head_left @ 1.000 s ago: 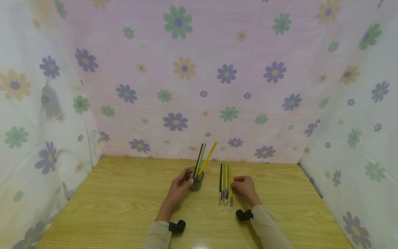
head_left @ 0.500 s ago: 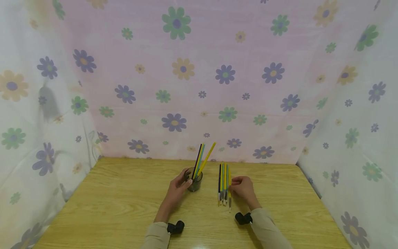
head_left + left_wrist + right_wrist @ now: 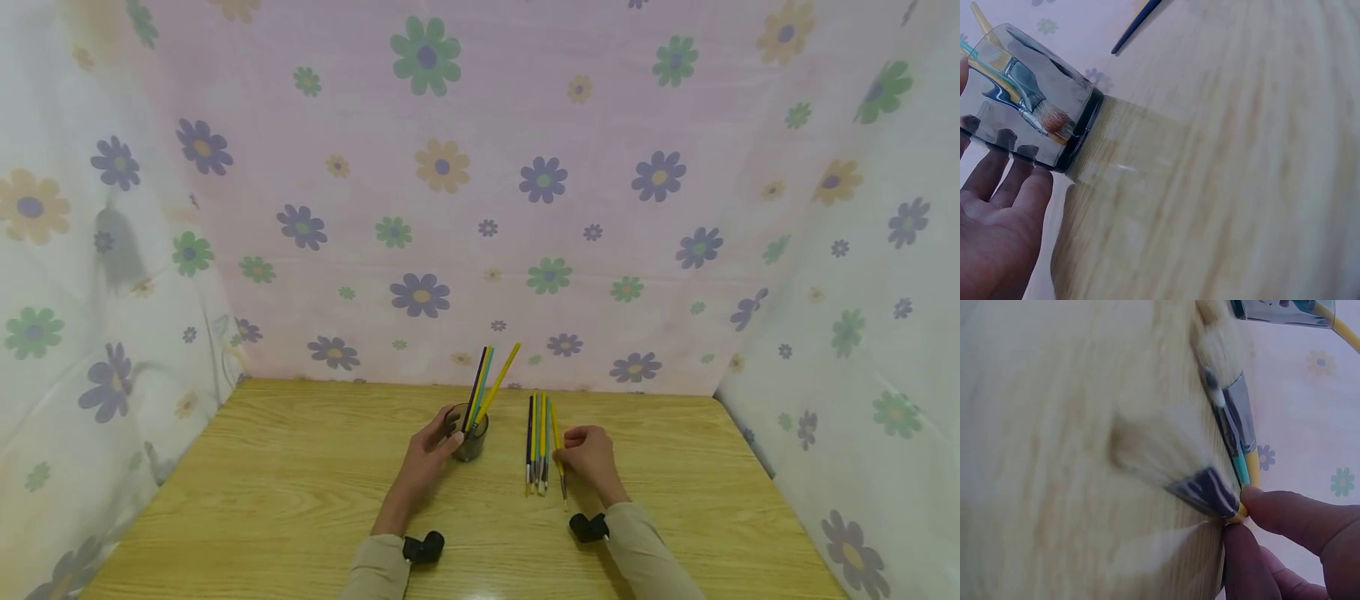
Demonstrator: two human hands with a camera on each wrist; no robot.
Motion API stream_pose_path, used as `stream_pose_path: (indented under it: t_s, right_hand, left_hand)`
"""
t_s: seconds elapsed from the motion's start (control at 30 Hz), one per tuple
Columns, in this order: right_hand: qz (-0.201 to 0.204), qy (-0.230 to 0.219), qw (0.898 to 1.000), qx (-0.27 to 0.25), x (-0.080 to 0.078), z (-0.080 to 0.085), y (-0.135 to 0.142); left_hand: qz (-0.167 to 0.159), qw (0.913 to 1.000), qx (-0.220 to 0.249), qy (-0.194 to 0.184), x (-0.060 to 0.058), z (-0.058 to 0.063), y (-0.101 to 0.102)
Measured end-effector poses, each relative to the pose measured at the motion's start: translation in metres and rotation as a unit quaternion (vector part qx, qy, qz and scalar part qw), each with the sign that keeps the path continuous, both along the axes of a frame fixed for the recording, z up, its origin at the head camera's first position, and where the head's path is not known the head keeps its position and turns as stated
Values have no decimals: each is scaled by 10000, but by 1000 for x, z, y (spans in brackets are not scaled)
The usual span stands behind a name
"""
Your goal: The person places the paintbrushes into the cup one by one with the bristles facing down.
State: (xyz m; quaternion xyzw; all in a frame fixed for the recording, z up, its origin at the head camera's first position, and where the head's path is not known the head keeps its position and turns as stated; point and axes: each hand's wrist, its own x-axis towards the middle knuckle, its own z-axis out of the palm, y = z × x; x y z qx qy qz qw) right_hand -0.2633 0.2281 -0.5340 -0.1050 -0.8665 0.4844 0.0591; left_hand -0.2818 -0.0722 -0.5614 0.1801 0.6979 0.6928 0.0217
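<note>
Flower-printed cloth (image 3: pixel 510 108) hangs across the far side and down both sides of a pale wood-grained table (image 3: pixel 262 492), pinkish at the back and whiter at left and right. Leftmost of what I'm handling with, my left sleeve (image 3: pixel 379 568) is light beige, with a small black device (image 3: pixel 425 547) at its wrist. From it my left hand (image 3: pixel 426 460) reaches toward the far part of the table and holds a smoky glass cup (image 3: pixel 471 451) from its left side, fingers curved round the wall and thumb on the near side. The cup stands upright. Inside, bristles down, lean a dark brush (image 3: pixel 475 387), a teal brush (image 3: pixel 486 382) and, slanting furthest right, a yellow brush (image 3: pixel 504 375); more handles crowd beside them.

Just right of the cup, apart from it, lies a row of brushes (image 3: pixel 543 429), side by side with bristles toward me. At the row's right edge is another yellow-handled brush (image 3: pixel 557 429), its far end close to the row and its pale bristles angled away rightward. My right hand (image 3: pixel 592 458) pinches it between thumb and forefinger, close to the metal collar, fingertips nearly together. I can't tell whether it is off the wood. Rightmost comes my right sleeve (image 3: pixel 648 550), a second black device (image 3: pixel 588 527) at its cuff.
</note>
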Motion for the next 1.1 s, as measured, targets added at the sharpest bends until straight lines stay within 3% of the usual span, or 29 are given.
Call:
stream_pose_path:
  t_s: [0.23, 0.57, 0.87, 1.1]
  right_hand:
    - [65, -100, 9999, 123, -2, 0, -1]
    - [190, -257, 9995, 78, -6, 4, -4]
    - [-92, -516, 9962, -697, -6, -1, 2]
    - [-79, -557, 9896, -1324, -6, -3, 8]
  left_hand:
    - [69, 9998, -85, 157, 0, -1, -2]
    - [185, 9998, -72, -42, -1, -2, -2]
    - [134, 9999, -45, -27, 0, -1, -1]
    - [96, 9999, -66, 12, 1, 1, 0]
